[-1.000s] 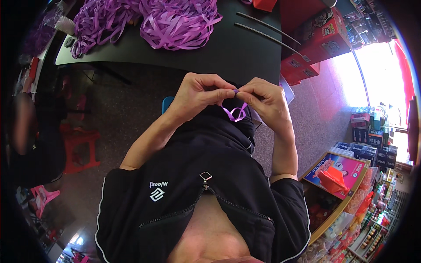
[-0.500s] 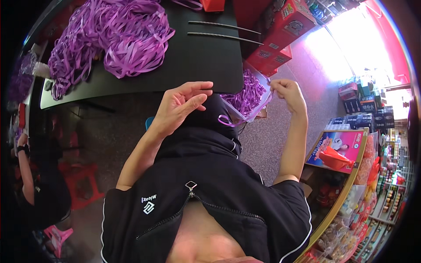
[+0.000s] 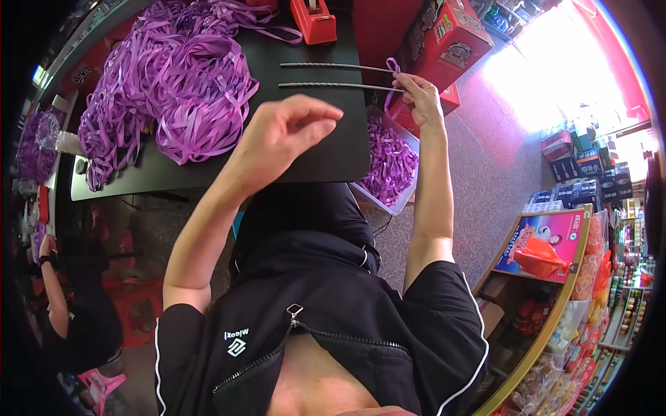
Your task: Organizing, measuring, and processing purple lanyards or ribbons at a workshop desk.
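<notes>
The right hand (image 3: pixel 422 100) reaches past the table's right edge, its thumb and fingertips pinched on a thin purple ribbon (image 3: pixel 393 64). The ribbon makes a small loop above the fingertips, and a flat length hangs below them, toward the tub. The fingers sit right by the ends of two slim metal rods (image 3: pixel 333 65), twisted like drill bits along part of their length; whether they touch the rods I cannot tell.

The left hand (image 3: pixel 284 135) holds nothing: its fingers curve loosely, the thumb apart from them, over the smooth black table (image 3: pixel 333 132).

On the table's left side lies a big ribbon heap (image 3: pixel 201 97), glossy flat bands tangled into rounded coils. A stray band trails from it toward a red tape dispenser (image 3: pixel 316 24), hard and boxy. The rods lie side by side, jutting over the table's edge. Beside that edge, lower down, the pale plastic tub (image 3: pixel 380 202) holds crinkled, curly purple ribbon. Angular red boxes (image 3: pixel 451 31) stand beyond the right hand.
</notes>
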The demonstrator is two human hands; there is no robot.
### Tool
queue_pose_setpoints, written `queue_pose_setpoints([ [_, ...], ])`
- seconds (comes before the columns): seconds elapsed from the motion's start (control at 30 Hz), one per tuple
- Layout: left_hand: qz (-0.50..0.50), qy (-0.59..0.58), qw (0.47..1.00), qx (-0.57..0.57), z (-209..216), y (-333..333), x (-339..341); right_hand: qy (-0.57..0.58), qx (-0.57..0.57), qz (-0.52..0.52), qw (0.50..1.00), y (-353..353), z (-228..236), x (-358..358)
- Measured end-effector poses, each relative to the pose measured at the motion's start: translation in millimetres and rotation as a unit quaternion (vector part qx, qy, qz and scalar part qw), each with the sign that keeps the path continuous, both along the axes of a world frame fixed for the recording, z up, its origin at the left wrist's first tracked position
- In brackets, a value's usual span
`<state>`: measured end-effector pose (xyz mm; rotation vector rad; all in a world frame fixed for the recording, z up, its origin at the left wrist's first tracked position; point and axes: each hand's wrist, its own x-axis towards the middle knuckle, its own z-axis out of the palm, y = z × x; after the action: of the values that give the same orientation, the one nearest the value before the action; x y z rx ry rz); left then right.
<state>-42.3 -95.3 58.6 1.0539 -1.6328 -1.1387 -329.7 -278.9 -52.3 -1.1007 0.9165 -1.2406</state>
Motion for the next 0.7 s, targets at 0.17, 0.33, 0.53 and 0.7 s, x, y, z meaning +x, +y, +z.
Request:
queue_pose_setpoints([
  [0.17, 0.029, -0.117, 0.988, -0.096, 1, -85, -29, -0.034, 0.026, 0.002, 0.999, 2, -21, 5],
  [0.33, 0.055, -0.210, 0.959, -0.184, -17, -149, -64, -0.059, 0.008, -0.011, 0.998, 9, -19, 28],
  [0.53, 0.078, -0.253, 0.930, -0.254, -55, -180, -89, -0.057, 0.004, -0.025, 0.998, 12, -30, 41],
  [0.7, 0.073, -0.213, 0.960, -0.164, -64, -179, -85, -0.042, 0.015, -0.030, 0.999, 23, -37, 38],
])
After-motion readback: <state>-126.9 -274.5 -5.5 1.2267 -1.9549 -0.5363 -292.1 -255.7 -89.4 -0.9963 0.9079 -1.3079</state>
